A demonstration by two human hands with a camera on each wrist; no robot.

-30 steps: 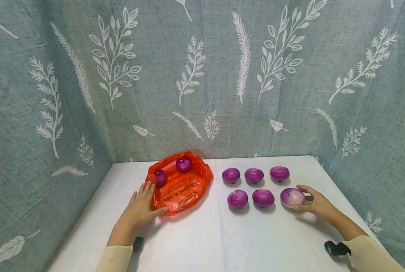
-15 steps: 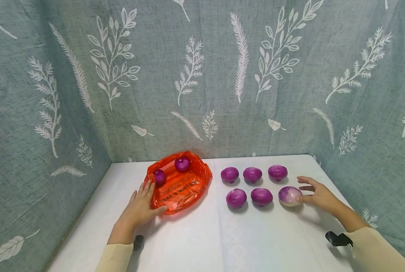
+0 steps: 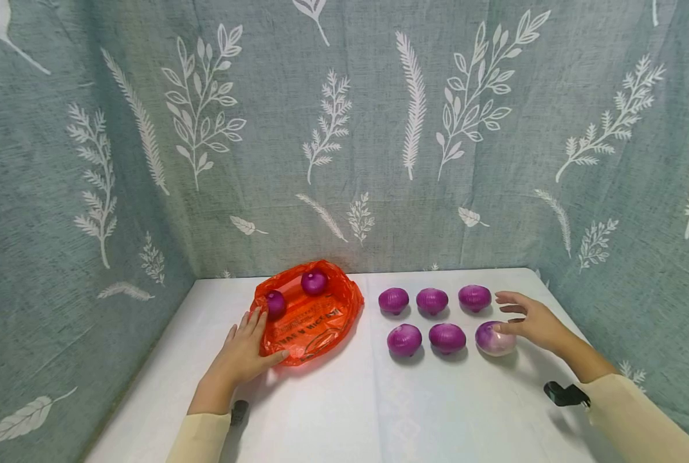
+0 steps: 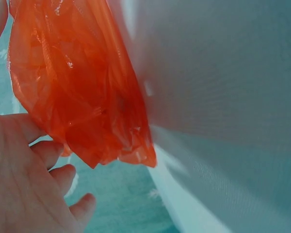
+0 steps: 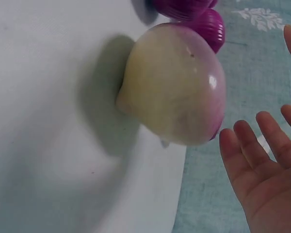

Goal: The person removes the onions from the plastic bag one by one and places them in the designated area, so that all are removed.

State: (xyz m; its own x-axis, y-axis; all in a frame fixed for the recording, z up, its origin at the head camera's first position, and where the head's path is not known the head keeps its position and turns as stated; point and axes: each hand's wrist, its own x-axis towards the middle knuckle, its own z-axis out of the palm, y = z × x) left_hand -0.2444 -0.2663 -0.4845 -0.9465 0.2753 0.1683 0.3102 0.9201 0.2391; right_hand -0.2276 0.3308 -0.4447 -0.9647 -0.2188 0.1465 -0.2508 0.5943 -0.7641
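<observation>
My left hand (image 3: 245,352) rests with spread fingers against the near left side of a red plastic bag (image 3: 317,329). Inside this opened bag lie two purple onions, one at the back (image 3: 313,281) and another at the left (image 3: 274,304). In the left wrist view the fingers touch the outside of the bag (image 4: 82,82). On the right, my right hand (image 3: 532,321) hovers with loose fingers above a round white-and-purple vegetable, like a turnip or pale onion (image 3: 496,342). The right wrist view shows a gap between the fingers and this pale vegetable (image 5: 174,87).
Several purple onions stand in two rows on the white table (image 3: 321,411), including one at the back right (image 3: 474,298) and one at the front left (image 3: 405,339). Grey-green patterned cloth (image 3: 373,128) surrounds the table at the back and sides.
My right hand has released the pale vegetable and moved slightly up and away from it, toward the back. The vegetable has tilted a little. My left hand stays at the bag.
</observation>
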